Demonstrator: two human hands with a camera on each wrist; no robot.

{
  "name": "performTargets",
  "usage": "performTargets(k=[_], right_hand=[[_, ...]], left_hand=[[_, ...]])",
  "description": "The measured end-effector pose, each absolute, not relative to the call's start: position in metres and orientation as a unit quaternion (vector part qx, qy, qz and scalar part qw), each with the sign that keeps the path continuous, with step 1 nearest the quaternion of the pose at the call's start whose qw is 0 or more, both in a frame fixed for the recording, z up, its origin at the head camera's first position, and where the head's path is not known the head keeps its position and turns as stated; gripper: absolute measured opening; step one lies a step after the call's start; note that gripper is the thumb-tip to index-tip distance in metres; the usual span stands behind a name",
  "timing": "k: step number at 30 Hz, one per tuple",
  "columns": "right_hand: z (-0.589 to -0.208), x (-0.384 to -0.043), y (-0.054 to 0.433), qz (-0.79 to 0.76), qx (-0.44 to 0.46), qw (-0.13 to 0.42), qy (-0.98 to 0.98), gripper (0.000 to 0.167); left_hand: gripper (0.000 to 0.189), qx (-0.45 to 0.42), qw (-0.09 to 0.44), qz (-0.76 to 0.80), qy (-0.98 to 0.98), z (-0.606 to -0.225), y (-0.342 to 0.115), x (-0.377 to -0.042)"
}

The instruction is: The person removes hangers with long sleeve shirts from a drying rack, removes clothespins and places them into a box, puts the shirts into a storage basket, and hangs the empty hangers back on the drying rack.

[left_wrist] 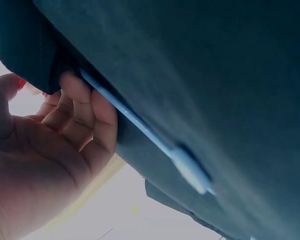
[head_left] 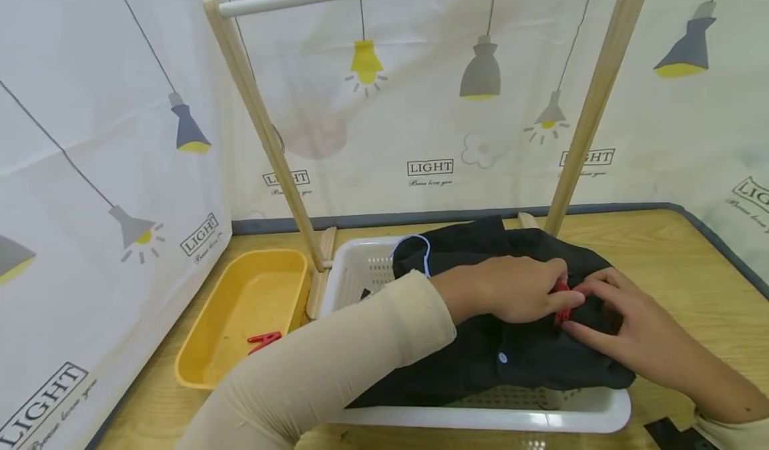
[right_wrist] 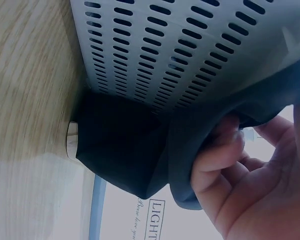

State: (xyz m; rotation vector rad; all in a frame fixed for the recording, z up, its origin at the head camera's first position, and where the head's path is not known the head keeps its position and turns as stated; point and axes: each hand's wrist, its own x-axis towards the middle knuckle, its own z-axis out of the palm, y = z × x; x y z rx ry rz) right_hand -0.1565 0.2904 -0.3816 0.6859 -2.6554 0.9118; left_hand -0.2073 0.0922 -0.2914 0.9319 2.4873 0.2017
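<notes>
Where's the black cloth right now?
In the head view, the black cloth lies over the white basket, right of centre and right of the yellow tray.

Garment (head_left: 535,350): black. Hanger (left_wrist: 140,122): light blue. Clip (head_left: 562,316): red. Basket (head_left: 480,418): white. Tray (head_left: 258,296): yellow. Worktop (head_left: 649,256): light wood grain. Backdrop (head_left: 390,129): white, grey-blue-yellow lamp print.

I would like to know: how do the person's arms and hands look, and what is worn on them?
The left sleeve is plain beige, with wrinkles and a banded hem ending on the forearm. Only the right sleeve's edge shows, also beige. The left hand and right hand show no gloves or rings.
</notes>
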Motion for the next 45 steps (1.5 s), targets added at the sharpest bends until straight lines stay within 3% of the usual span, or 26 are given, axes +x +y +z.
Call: performTargets(k=[13,24,45], right_hand=[[-0.385,-0.157,0.292,0.325,0.248,0.117,-0.905,0.036],[-0.384,-0.159,0.288,0.333,0.246,0.111,-0.904,0.034],[-0.383,-0.157,0.286,0.34,0.228,0.106,-0.906,0.031]], left_hand=[[0.026,0.364,0.247,0.057,0.896,-0.297,0.092,-0.207],[0.03,0.396,0.164,0.04,0.902,-0.294,0.083,-0.208],[0.025,0.381,0.112,0.096,0.913,-0.294,0.07,-0.203]])
